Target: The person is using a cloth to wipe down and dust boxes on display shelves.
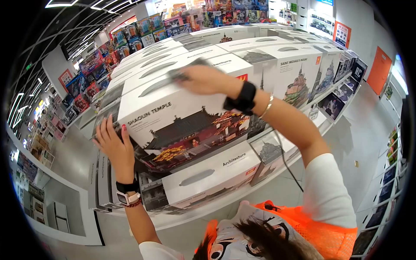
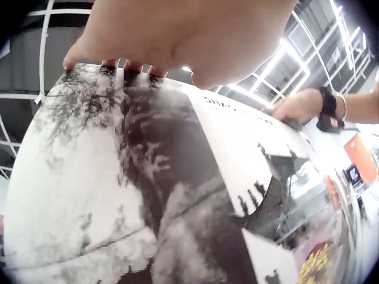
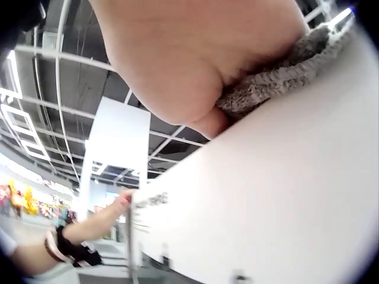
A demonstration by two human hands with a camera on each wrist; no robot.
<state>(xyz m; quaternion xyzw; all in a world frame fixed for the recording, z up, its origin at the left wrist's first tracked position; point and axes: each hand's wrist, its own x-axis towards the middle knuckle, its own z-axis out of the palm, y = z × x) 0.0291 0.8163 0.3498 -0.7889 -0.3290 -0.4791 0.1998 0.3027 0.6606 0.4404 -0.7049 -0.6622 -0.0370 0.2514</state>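
Note:
A large white box (image 1: 182,104) printed "Shaolin Temple", with a picture of a temple on its front, lies on top of a stack. My left hand (image 1: 116,145) rests on the box's left end, fingers extended, their tips at its top edge in the left wrist view. Over the top face is my right hand (image 1: 208,80), blurred in the head view. It grips a grey fluffy cloth (image 3: 260,92), bunched under the palm and against the white top. The right fingertips are hidden behind hand and cloth.
Below sits another white "Architecture" box (image 1: 212,173). A "Saint Michael's Mount" box (image 1: 297,73) stands to the right, with more boxes behind. A thin black cable (image 1: 286,162) hangs from the right wrist. Shelves (image 1: 385,182) line the right side.

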